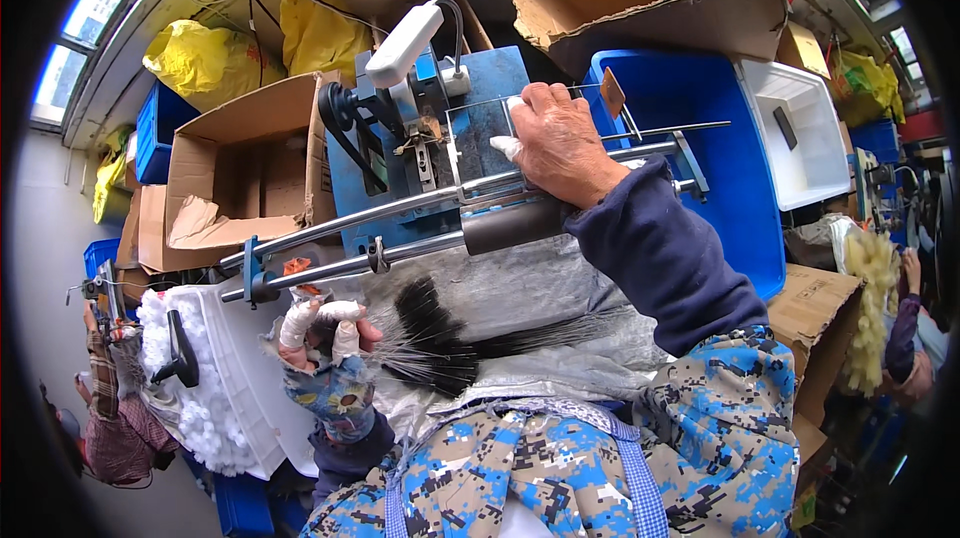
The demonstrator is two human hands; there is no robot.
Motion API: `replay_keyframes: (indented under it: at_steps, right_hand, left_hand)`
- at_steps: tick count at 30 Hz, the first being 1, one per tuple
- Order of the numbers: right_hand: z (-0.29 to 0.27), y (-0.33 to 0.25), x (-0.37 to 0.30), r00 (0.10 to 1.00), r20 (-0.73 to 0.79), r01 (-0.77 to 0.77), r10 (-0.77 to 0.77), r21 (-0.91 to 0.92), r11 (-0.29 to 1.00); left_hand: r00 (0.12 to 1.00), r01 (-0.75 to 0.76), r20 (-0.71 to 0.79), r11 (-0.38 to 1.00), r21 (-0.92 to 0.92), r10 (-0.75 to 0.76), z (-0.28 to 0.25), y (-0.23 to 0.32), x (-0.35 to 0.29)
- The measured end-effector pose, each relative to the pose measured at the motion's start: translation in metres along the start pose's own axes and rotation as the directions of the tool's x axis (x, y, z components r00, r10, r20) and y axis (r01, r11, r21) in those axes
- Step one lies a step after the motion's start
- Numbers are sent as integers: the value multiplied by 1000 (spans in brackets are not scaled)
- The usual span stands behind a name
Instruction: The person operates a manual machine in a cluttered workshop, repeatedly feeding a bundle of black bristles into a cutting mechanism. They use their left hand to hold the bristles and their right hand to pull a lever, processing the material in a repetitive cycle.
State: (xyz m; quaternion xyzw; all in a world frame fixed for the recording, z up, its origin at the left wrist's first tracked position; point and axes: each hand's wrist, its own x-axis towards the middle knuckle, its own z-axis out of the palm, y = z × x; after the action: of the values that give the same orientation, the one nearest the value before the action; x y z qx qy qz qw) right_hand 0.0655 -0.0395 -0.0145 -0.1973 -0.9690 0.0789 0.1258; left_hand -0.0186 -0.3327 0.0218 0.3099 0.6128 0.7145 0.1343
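Note:
My left hand point(335, 338) is closed at the lower left of the bench machine, its fingers wrapped in white tape. From its fingertips fans a bunch of dark bristles point(430, 348) with pale thin ends. These lie over a grey-white plastic sheet point(500, 288) in front of me. My right hand point(560, 143), white tape on thumb and forefinger, is curled over a thin metal frame point(455, 153) on the machine's sliding carriage. Beneath that wrist sits a dark roller sleeve point(515, 226) on the front steel rod point(425, 250). What the right palm covers is hidden.
The blue machine point(490, 73) has a black belt pulley point(345, 113) and a white power strip point(405, 43). Cardboard boxes point(240, 128) flank it at left. A blue bin point(690, 88) stands right. Beyond the left tray point(230, 368) of white tufts, a co-worker point(120, 428) works.

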Motion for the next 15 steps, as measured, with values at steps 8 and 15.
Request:
replay_keyframes:
  at_steps: [8, 15]
  right_hand:
    - [1, 14, 28, 983, 178, 5, 51, -301, 954]
    - [-75, -11, -63, 926, 330, 186, -184, 25, 982]
  left_hand:
    - [993, -100, 68, 995, 9, 99, 19, 9, 5]
    - [977, -121, -167, 988, 94, 136, -20, 13, 0]
